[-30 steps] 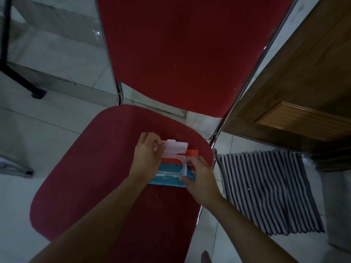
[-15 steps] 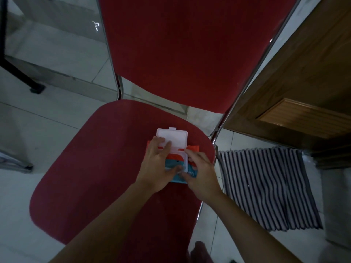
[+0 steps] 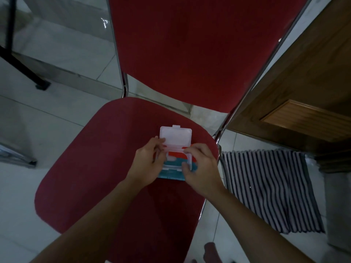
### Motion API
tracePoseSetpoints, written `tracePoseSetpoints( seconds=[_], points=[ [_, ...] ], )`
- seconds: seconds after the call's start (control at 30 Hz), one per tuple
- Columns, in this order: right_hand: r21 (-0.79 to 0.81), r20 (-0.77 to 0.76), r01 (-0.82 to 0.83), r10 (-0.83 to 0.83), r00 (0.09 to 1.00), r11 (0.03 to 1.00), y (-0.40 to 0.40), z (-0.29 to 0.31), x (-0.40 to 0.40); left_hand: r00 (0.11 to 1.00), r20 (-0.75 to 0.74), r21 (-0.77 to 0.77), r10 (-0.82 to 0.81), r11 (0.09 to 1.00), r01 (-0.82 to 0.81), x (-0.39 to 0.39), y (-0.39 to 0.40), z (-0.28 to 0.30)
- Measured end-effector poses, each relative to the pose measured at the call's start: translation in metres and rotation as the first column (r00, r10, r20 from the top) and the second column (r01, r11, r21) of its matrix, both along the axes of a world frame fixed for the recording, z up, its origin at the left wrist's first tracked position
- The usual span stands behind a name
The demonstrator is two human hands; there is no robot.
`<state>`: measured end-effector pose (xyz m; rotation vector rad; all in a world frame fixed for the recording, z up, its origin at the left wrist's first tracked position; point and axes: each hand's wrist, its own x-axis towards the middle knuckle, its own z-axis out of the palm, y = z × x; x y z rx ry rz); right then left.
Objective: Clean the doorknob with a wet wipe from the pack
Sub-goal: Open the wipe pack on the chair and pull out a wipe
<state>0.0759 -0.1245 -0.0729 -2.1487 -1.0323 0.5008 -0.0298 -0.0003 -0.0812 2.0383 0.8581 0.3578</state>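
A red and teal wet wipe pack lies on the red chair seat, near its right edge. Its white plastic lid is flipped up and open. My left hand rests on the pack's left side, fingers touching the lid's hinge area. My right hand grips the pack's right side, with fingertips at the rim of the opening. No wipe is visibly pulled out. The doorknob is out of view.
The red chair backrest rises behind the seat with chrome frame tubes. A wooden door stands to the right. A striped mat lies on the white tiled floor. A black stand foot is at the far left.
The lid has swung fully open and upright. My left hand let go of the lid and dropped to the pack's left side; my right hand moved up to the opening.
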Motion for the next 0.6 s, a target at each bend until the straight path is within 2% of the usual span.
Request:
tracePoseSetpoints(
  seconds=[0.1, 0.3, 0.5, 0.6],
  points=[
    [-0.016, 0.064, -0.060, 0.061, 0.996, 0.998, 0.016, -0.001, 0.003, 1.000, -0.016, -0.128, 0.010, 0.992, -0.012, -0.001, 0.005, -0.002],
    [-0.108, 0.071, -0.187, 0.195, 0.978, 0.976, 0.032, -0.004, 0.003, 0.998, 0.048, -0.331, 0.042, 0.943, -0.023, -0.002, 0.010, -0.004],
    [-0.153, 0.161, -0.204, 0.228, 0.960, 0.967, 0.040, -0.004, -0.004, 0.996, 0.066, -0.392, 0.061, 0.919, -0.030, -0.002, 0.011, -0.005],
    [-0.143, 0.137, -0.183, 0.202, 0.970, 0.973, 0.044, -0.009, -0.009, 0.996, 0.065, -0.403, 0.053, 0.915, -0.022, -0.003, 0.011, -0.004]
  ],
)
